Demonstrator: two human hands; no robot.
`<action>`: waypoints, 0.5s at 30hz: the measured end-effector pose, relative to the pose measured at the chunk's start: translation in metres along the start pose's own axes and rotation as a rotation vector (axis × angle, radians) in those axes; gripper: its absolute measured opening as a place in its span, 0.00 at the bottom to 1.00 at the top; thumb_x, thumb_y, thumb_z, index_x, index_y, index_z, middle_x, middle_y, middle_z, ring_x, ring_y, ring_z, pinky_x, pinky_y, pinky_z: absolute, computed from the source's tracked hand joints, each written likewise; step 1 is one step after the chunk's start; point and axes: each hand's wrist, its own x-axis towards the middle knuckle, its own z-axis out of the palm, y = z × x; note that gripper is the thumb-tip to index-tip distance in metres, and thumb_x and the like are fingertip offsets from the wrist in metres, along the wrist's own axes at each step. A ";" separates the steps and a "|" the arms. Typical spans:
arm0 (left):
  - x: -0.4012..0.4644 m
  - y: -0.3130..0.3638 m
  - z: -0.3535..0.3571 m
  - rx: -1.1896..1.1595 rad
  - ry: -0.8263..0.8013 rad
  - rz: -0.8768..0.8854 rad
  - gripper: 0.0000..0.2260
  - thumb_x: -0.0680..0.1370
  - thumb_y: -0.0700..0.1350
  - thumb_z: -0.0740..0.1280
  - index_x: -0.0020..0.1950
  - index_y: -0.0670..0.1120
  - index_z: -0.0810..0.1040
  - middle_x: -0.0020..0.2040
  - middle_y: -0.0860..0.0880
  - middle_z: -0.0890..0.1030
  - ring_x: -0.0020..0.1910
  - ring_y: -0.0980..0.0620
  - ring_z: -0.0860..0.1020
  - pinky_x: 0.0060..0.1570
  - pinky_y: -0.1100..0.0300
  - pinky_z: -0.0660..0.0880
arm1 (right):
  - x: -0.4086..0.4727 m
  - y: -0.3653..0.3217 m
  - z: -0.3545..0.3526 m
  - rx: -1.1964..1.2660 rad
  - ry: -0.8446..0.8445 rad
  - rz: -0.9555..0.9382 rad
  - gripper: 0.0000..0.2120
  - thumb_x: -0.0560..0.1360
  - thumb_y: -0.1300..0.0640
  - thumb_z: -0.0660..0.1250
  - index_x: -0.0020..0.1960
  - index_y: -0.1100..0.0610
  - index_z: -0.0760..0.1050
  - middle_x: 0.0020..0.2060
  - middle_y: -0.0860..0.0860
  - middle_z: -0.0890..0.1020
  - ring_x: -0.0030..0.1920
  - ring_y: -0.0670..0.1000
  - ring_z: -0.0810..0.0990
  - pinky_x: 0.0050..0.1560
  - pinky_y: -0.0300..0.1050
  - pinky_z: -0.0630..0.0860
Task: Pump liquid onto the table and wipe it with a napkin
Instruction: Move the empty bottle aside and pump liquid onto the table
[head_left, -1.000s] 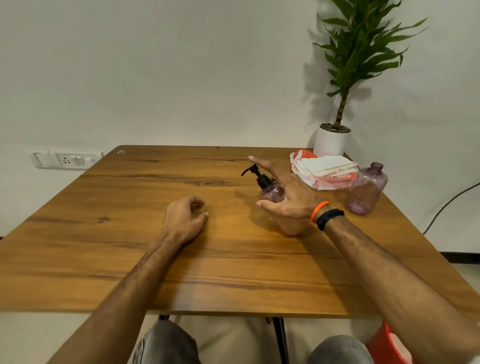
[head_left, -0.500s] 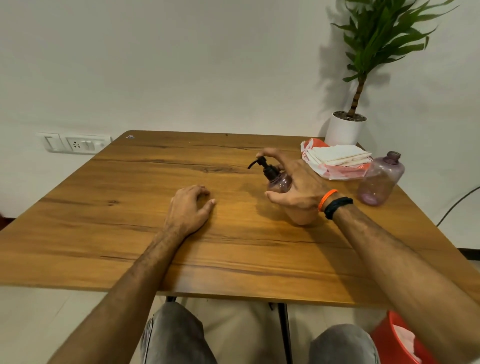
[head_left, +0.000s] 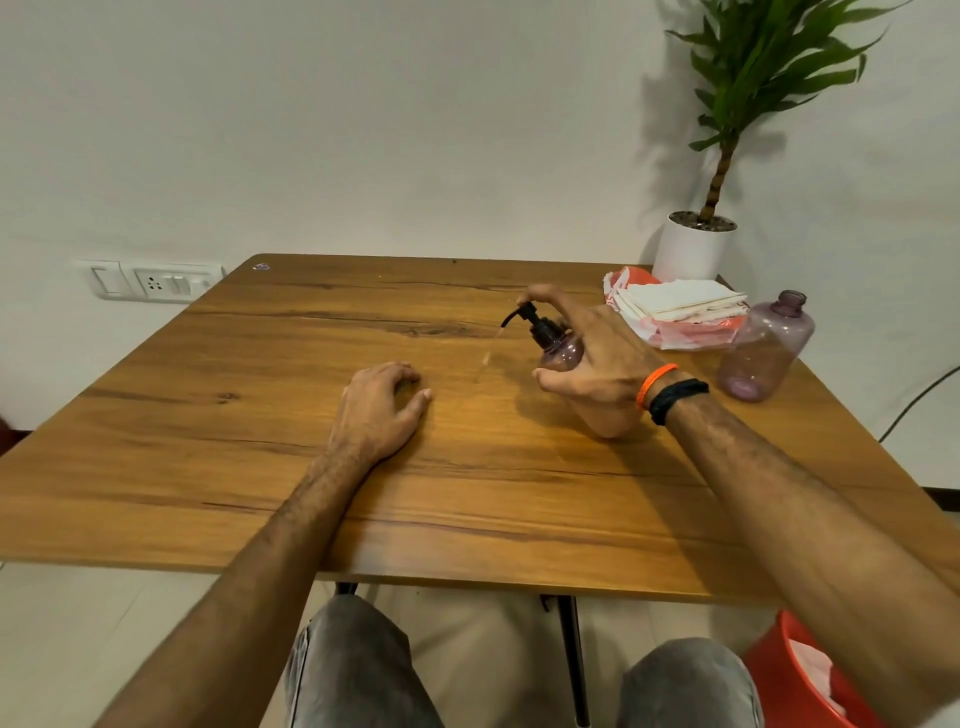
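A purple pump bottle (head_left: 558, 352) with a black pump head stands right of centre on the wooden table (head_left: 260, 467). My right hand (head_left: 597, 358) is wrapped around it, with the index finger pressed on the pump top. A thin stream of liquid (head_left: 491, 348) falls from the nozzle toward the table to the left. My left hand (head_left: 376, 410) rests flat on the table, fingers loosely curled, holding nothing. A stack of white napkins (head_left: 680, 304) lies on a red-and-white plastic bag at the far right.
A second purple bottle (head_left: 763, 348) without a pump stands near the right edge. A potted plant (head_left: 696, 249) sits at the back right corner. A red bin (head_left: 800, 675) stands on the floor at lower right. A wall socket (head_left: 156, 280) is at left.
My right hand closed around the bottle and its index finger pressed the pump down. Liquid now streams from the nozzle. The left hand stayed in place.
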 end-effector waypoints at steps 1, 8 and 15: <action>0.000 0.000 0.000 -0.001 -0.002 0.001 0.17 0.77 0.49 0.68 0.62 0.42 0.79 0.66 0.45 0.78 0.66 0.46 0.73 0.68 0.53 0.67 | 0.000 -0.001 -0.001 -0.006 -0.005 0.006 0.35 0.64 0.46 0.70 0.68 0.38 0.60 0.32 0.47 0.79 0.31 0.48 0.80 0.34 0.39 0.80; 0.000 0.000 -0.001 0.004 -0.010 0.007 0.18 0.77 0.50 0.67 0.63 0.42 0.78 0.66 0.45 0.77 0.67 0.46 0.72 0.68 0.53 0.67 | -0.006 -0.001 -0.009 -0.028 0.008 0.020 0.39 0.67 0.45 0.71 0.72 0.35 0.55 0.43 0.52 0.83 0.39 0.52 0.83 0.40 0.44 0.83; 0.002 -0.001 0.001 0.012 0.006 0.009 0.17 0.77 0.50 0.68 0.62 0.42 0.79 0.65 0.46 0.79 0.66 0.46 0.74 0.67 0.53 0.68 | -0.015 -0.009 -0.011 -0.020 -0.044 -0.113 0.37 0.67 0.45 0.72 0.71 0.38 0.58 0.44 0.49 0.81 0.41 0.48 0.82 0.42 0.36 0.81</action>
